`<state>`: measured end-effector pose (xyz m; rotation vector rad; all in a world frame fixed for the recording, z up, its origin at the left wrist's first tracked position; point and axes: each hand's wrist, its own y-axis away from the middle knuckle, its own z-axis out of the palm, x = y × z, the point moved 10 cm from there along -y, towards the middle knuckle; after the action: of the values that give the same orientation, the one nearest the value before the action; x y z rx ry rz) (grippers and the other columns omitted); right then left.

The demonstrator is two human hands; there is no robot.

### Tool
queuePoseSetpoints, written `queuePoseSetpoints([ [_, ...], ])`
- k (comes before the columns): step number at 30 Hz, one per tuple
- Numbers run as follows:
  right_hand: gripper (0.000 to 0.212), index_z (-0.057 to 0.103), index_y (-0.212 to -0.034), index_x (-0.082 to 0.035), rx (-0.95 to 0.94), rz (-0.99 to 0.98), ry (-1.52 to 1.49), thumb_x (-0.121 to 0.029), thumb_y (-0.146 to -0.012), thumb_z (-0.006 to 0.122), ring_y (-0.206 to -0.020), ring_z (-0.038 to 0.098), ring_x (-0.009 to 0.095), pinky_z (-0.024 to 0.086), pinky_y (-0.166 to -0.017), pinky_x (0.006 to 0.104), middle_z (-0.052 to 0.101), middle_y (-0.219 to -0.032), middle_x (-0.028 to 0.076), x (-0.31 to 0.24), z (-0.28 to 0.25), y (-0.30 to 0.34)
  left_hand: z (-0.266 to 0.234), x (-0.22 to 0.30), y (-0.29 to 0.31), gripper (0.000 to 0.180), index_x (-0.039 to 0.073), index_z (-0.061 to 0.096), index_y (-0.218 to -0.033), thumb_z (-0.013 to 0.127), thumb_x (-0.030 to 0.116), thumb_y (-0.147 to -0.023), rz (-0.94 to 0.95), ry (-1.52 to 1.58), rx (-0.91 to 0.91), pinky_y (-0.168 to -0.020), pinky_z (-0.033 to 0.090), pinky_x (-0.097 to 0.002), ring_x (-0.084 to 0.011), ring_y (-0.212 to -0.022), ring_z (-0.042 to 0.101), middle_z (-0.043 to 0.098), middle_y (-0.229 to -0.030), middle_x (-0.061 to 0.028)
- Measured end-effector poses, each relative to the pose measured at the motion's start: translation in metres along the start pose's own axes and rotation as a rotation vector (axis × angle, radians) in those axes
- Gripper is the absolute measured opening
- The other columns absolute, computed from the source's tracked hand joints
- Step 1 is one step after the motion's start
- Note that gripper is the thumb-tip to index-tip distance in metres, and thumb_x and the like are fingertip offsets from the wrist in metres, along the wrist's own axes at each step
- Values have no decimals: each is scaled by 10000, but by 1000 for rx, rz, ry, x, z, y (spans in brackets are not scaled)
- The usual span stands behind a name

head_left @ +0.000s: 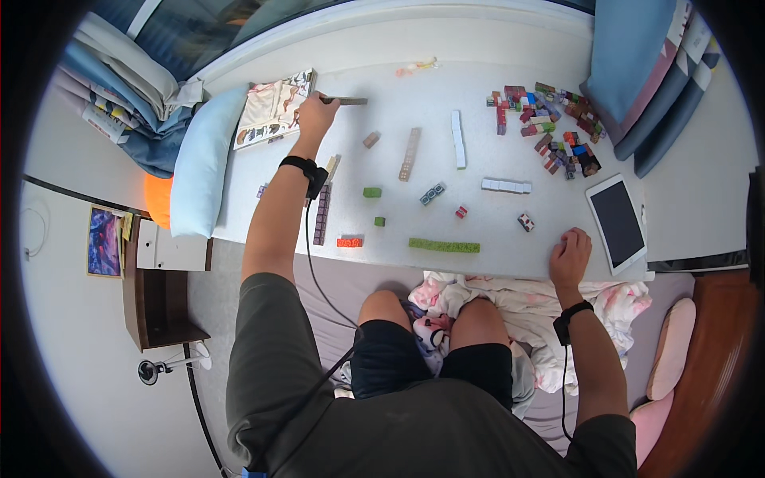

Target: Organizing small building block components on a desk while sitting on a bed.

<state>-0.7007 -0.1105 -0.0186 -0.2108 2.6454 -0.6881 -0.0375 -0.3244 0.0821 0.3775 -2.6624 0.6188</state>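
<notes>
- Left hand (316,118) pinches a dark strip (354,101) by one end, near the tabletop's far left corner.
- Right hand (570,253) rests half-curled by the near edge; whether its grasp is empty, I cannot tell.
- Positioning the strip seems underway, calling for a level grip.

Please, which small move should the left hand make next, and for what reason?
Probably the left hand should gently lower the dark bar onto the table, between the book and the white bar. It pinches the dark bar by one end, seemingly above the surface, and other bars already lie apart there.
</notes>
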Motion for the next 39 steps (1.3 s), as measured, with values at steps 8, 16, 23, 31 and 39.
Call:
queuePoseSetpoints([
  [8, 158, 576, -958, -42, 32, -10, -32, 1, -806, 586, -1055, 559, 384, 450, -948, 500, 605, -1118, 153, -7, 0, -5, -53, 14, -22, 412, -18, 743, -924, 828, 379, -852, 42, -20, -52, -660, 572, -365, -212, -644, 713, 748, -772, -126],
  [16, 231, 604, -1014, -27, -31, 159, -126, 35, -792, 609, -1062, 581, 391, 461, -956, 491, 609, -1091, 176, 31, 2, 7, -184, 153, 61, 282, -38, 719, -992, 797, 227, -937, 150, 460, -103, -718, 567, -299, -135, -743, 695, 759, -857, -83],
  [23, 406, 606, -1317, -12, -144, -275, -776, -114, -945, 732, -1221, 613, 356, 468, -1065, 387, 609, -1301, 182, -268, -164, -107, -256, 219, 202, 267, -26, 695, -1187, 736, 163, -1002, 118, 1204, -378, -884, 618, -353, -169, -959, 716, 754, -1077, -96],
  [31, 571, 575, -1373, -2, -427, -363, -879, -331, -951, 775, -1013, 709, 408, 572, -858, 451, 680, -1233, 229, -374, -230, -36, -228, 251, 353, 331, -10, 617, -1294, 704, -35, -975, 78, 1537, -707, -925, 598, -310, -157, -1052, 732, 748, -1164, -104],
  [39, 426, 612, -1363, 16, -654, 26, -1066, -164, -995, 729, -737, 723, 282, 576, -717, 348, 759, -1031, 164, -340, -163, 48, -207, 210, 413, 347, -20, 624, -1283, 712, -70, -951, -125, 1516, -592, -943, 600, -335, -166, -1038, 730, 742, -1163, -109],
])
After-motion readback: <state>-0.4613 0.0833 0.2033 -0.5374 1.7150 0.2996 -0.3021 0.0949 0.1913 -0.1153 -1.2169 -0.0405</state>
